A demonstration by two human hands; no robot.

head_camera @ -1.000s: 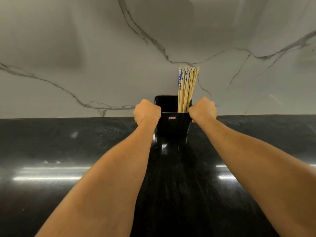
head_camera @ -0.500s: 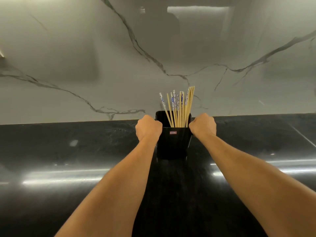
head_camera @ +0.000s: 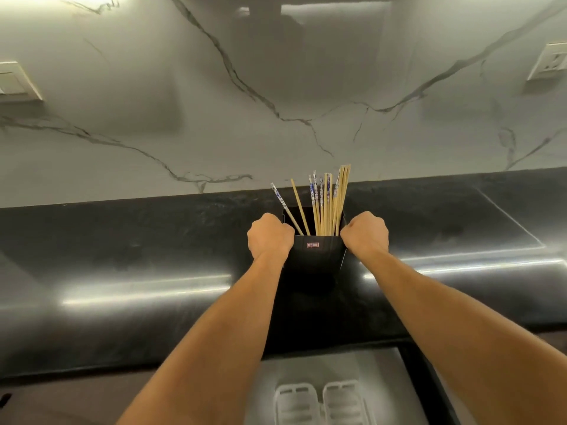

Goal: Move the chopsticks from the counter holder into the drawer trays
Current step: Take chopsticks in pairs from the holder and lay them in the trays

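A black rectangular chopstick holder point(head_camera: 313, 256) stands on the glossy black counter point(head_camera: 138, 271). Several chopsticks point(head_camera: 328, 207) rise from it, plain wood and blue-patterned white ones; two lean left, the others stand bunched at the right. My left hand point(head_camera: 270, 236) grips the holder's left side and my right hand point(head_camera: 365, 234) grips its right side. Below the counter's front edge an open drawer point(head_camera: 383, 378) shows two white slotted trays point(head_camera: 322, 403) between my forearms.
A white marble backsplash point(head_camera: 276, 102) with dark veins rises behind the counter. A wall switch point(head_camera: 15, 82) sits at the far left and a socket point(head_camera: 549, 62) at the far right. An inset cooktop outline point(head_camera: 506, 222) lies to the right of the holder.
The holder has come toward me across the counter with both hands on it. The chopsticks have fanned apart. The view has tipped down, bringing the drawer and trays into sight.
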